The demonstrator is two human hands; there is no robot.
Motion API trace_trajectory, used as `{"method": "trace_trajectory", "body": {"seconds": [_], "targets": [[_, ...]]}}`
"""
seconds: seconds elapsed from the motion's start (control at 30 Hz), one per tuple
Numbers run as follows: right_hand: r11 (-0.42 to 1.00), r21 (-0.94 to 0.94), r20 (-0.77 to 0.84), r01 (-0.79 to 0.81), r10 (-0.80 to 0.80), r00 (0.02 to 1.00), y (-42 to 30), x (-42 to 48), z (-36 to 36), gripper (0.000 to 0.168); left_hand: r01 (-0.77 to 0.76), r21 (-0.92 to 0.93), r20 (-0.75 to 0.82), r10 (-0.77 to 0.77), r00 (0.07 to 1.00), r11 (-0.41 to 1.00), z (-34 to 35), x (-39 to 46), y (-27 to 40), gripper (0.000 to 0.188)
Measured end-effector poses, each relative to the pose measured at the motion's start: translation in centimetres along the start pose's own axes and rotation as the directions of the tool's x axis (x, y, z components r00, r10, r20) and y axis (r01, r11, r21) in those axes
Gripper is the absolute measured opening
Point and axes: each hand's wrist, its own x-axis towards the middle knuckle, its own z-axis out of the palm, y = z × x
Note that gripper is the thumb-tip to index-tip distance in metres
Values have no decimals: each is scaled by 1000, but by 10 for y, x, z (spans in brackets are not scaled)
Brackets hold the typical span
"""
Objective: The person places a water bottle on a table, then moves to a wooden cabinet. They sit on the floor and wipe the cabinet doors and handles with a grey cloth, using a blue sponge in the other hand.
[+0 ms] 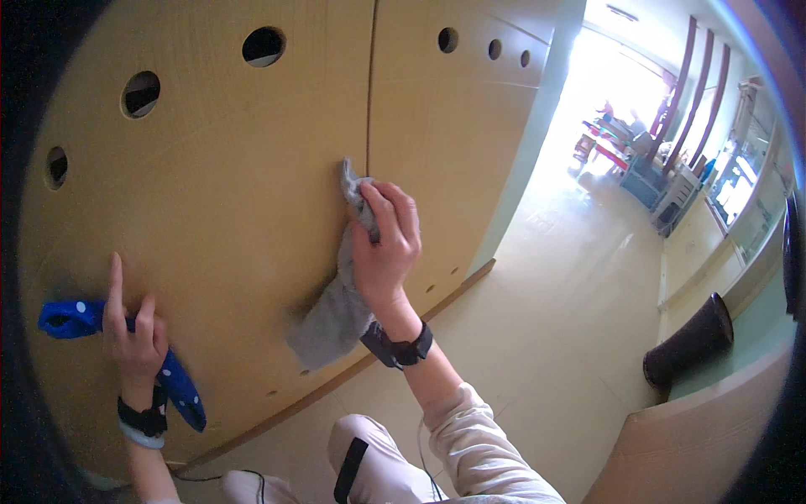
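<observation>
Before me stands a yellowish wooden cabinet front [239,208] with round holes and a narrow vertical gap between two panels. A grey cloth [340,315] is bunched under the fingers of my right hand [387,249], which presses it against the wood beside the gap. The cloth's loose end hangs down to the lower left. At the left, my left hand [135,334] grips a blue fabric piece with white dots [182,387]. Its index finger points up along the panel, and the fabric shows on both sides of the hand.
A brown baseboard [340,394] runs under the panels, above a pale tiled floor [548,302]. At the right are a dark cylindrical object [689,340] and a brown board [686,435]. Stacked furniture [642,176] stands far down the bright corridor. A thin black cable [208,477] lies near my knees.
</observation>
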Motion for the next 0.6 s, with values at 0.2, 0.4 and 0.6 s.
{"method": "trace_trajectory", "body": {"seconds": [0.2, 0.4, 0.6], "targets": [[983, -49, 101, -178, 182, 978, 26, -107, 2, 56, 120, -43, 72, -116, 991, 992, 1, -4, 13, 13], [873, -390, 287, -292, 416, 863, 109, -261, 6, 59, 102, -228, 40, -95, 995, 968, 20, -18, 13, 32], [975, 40, 145, -218, 210, 967, 35, -93, -31, 36, -20, -138, -75, 10, 997, 990, 38, -7, 29, 42]]}}
